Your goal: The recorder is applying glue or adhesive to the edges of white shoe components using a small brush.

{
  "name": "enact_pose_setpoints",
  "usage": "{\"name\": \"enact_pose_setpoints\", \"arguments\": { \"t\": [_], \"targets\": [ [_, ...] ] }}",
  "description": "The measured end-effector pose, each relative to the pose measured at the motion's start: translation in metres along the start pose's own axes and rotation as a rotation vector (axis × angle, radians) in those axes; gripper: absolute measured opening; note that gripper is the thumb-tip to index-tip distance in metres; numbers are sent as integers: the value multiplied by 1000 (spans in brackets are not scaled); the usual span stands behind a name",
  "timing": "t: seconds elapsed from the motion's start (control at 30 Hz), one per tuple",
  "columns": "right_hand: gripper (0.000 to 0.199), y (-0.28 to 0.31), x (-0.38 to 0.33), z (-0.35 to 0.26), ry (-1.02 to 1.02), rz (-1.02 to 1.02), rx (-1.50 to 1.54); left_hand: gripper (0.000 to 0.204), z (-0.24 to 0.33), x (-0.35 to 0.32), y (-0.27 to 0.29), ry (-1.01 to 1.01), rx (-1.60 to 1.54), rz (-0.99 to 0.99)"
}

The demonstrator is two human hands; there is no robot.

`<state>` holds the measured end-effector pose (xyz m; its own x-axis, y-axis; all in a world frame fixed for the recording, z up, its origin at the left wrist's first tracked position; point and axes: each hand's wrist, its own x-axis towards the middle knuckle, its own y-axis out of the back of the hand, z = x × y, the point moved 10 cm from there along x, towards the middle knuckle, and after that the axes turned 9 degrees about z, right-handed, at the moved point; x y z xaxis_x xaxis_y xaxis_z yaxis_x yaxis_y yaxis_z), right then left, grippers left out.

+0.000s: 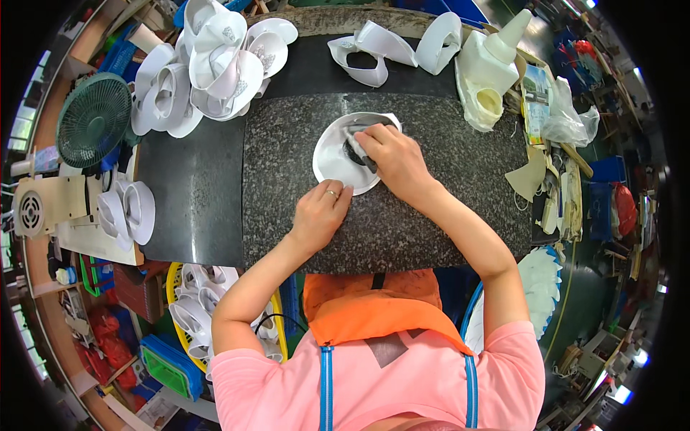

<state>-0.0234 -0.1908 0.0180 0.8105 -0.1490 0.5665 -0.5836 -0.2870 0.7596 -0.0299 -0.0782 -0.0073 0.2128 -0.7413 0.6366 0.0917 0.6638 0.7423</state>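
Watching the slab [460, 183], we see the white piece [336, 159] lying just inside its twelve o'clock edge. Our right hand [394, 156] is clenched round a grey-white item [353, 135]; our left hand [323, 208] touches the piece's rim at seven, pinching or just pressing, we can't tell. We've room on the slab at three and six; the bottle [487, 65] bounds us at two, the pile [224, 72] at ten.

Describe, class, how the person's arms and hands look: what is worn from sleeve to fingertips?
Plain pink short sleeves end above the elbows, leaving the forearms bare. The left hand wears a thin ring; none shows on the right hand. No gloves or watches are visible.
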Motion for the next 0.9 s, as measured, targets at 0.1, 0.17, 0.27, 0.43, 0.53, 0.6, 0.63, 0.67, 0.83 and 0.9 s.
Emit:
{"name": "enact_pose_setpoints", "arguments": {
  "t": [0.1, 0.17, 0.27, 0.43, 0.53, 0.6, 0.63, 0.67, 0.83, 0.9],
  "targets": [
    [33, -8, 2, -9, 41, -69, 216, 24, 1, -1, 1, -10, 9, 8],
    [27, -16, 4, -9, -9, -220, 415, 23, 0, -1, 5, -5, 12, 44],
    [22, -10, 11, -12, 60, -390, 492, 22, -4, -4, 5, 34, 6, 43],
    [20, -4, 30, -5, 0, -328, 408, 21, -3, -8, 5, 27, 21, 39],
    [25, -19, 25, -31, 136, -502, 438, 19, 1, -7, 4, -22, 67, 51],
    [20, -19, 31, -33, 137, -527, 410, 19, 1, -7, 2, -24, 69, 40],
    [19, -27, 29, -25, 75, -626, 305, 19, 1, -7, 4, -20, 69, 61],
    [20, -34, 26, -13, -3, -703, 151, 18, 2, -7, 5, -30, 70, 71],
    [19, -38, 36, -30, 27, -458, 262, 20, 1, -7, 1, -18, 62, 30],
    [14, -31, 34, -25, 51, -266, 176, 24, -2, -6, 1, 10, 74, 38]
  ]
}}
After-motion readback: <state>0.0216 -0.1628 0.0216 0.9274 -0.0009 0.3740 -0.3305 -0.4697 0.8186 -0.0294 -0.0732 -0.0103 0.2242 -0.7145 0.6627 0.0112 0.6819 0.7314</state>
